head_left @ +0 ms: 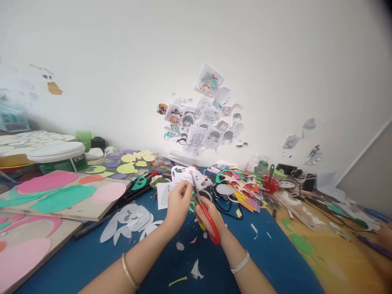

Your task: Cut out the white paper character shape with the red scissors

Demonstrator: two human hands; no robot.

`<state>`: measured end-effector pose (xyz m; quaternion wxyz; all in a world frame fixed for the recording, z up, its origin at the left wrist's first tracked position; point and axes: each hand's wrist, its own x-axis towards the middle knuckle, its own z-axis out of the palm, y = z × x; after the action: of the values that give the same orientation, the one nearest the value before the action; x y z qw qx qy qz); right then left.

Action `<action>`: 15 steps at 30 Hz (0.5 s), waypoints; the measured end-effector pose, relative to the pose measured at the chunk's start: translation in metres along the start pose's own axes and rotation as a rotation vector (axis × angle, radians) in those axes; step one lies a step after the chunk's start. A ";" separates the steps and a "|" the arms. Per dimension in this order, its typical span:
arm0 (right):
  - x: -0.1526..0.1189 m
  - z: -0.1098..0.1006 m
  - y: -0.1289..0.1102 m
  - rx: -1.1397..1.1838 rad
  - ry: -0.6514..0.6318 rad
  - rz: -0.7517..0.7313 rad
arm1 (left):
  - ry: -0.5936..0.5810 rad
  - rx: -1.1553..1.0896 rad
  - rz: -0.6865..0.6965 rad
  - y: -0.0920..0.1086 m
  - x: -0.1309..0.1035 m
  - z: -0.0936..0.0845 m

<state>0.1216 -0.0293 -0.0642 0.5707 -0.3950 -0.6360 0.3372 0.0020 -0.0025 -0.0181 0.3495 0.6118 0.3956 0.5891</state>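
My left hand (pixel 180 201) pinches a white paper cutout (pixel 180 174) that has holes cut in it, held up over the blue table mat. In my right hand (pixel 211 215) is a pair of scissors (pixel 216 234) with red handles. The blades point up and away, touching or close beside the paper near my left fingertips; I cannot tell whether they are around its edge. Below both hands lie small paper scraps (pixel 197 269). Left of my left hand rests a layered white paper shape (pixel 131 220).
Boards (pixel 72 204) with pink and green paper pieces stand at left, near a white-lidded tub (pixel 56 153). Coloured paper offcuts (pixel 246 188) pile up at right, by a red bowl (pixel 270 185). Drawings (pixel 210 116) hang on the wall. Another person's hand (pixel 385 237) shows at far right.
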 end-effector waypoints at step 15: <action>-0.002 0.002 -0.008 -0.116 -0.038 -0.009 | -0.014 -0.222 -0.166 0.008 -0.001 0.002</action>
<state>0.1185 -0.0346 -0.0585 0.5362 -0.4180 -0.6670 0.3047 0.0047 -0.0071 -0.0121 0.4655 0.5386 0.3748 0.5939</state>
